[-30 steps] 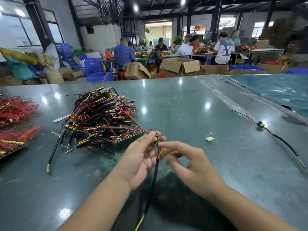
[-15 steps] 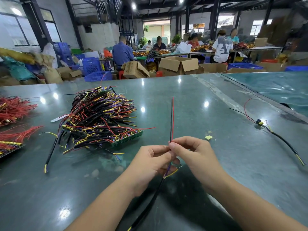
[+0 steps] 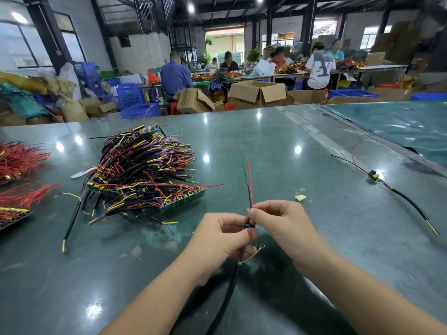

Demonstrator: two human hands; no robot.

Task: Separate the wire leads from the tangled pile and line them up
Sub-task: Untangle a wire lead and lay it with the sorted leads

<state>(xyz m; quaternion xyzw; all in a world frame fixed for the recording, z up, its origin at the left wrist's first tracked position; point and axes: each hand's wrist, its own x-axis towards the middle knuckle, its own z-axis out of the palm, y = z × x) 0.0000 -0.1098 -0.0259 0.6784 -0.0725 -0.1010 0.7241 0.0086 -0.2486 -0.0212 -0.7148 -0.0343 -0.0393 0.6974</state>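
A tangled pile of black, red, yellow and purple wire leads lies on the green table, left of centre, over green circuit boards. Both hands meet in front of it, holding one wire lead. My left hand grips the lead at its blue connector. My right hand pinches its thin red and black strands, which stick upward. The lead's black sheathed cable hangs down toward me, and a yellow strand with a ring terminal pokes out below my left hand.
One separated lead lies at the right of the table. Red wire bundles sit at the left edge. A small yellow scrap lies beyond my right hand. Cardboard boxes, blue crates and seated people fill the background.
The lead's red and black strands, hidden a second ago, now stand straight up from my fingers. My right hand closed in and took hold of them; both hands drew slightly toward me.
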